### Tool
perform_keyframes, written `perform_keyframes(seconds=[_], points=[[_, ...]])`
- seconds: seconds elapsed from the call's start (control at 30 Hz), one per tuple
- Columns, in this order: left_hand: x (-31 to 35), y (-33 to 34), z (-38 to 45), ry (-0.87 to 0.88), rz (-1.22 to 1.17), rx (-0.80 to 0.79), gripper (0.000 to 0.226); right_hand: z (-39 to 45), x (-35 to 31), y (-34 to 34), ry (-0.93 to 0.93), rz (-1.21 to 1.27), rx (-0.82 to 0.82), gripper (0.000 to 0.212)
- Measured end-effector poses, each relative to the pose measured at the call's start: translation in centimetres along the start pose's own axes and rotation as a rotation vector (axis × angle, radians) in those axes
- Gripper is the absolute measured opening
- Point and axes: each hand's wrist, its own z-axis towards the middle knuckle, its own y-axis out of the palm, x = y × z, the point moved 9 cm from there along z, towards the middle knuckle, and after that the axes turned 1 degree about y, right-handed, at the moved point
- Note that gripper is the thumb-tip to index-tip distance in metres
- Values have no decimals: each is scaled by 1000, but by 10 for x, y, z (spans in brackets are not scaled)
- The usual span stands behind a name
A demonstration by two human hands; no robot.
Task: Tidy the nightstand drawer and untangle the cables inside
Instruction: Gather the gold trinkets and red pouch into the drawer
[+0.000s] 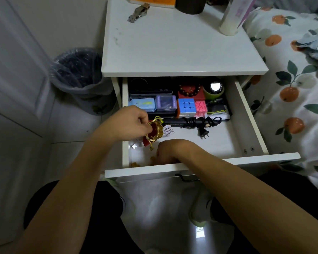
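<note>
Head view: left hand (134,123) pinches red-gold pouch (154,132), soft, light; take at drawstring. Right hand (170,151), grasp unclear, reaches into drawer (200,166) front; white cable (168,130) limp.

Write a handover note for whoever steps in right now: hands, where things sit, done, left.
Left hand: pinches the red-and-gold pouch, held above the drawer floor.
Right hand: down at the drawer's front edge by small amber pieces; grip hidden.
White cable lies coiled behind the pouch, its USB plug loose at front left.
Black cord already wound round its black tool.
Back row looks ordered.
Left: settle pouch, gather pieces, tidy white cable.
</note>
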Motion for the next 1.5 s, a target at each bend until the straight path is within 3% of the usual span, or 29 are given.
perform_keyframes(seconds=[0.23,0.4,0.97,1.4,1.5], points=[[-6,0,-4,-12,-6,-11,17,3,-19,-6,-37,-82,61,46],[-4,-1,-3,-16,-12,-11,16,-3,-12,-2,-129,-8,44,40],[-1,13,-4,-22,80,-36,19,-14,11,1,-187,-15,-32,30],[29,39,9,31,134,-71,19,-28,61,-8,-137,169,91,23],[30,44,10,10,111,-78,19,-35,68,-15,-163,528,145,13]])
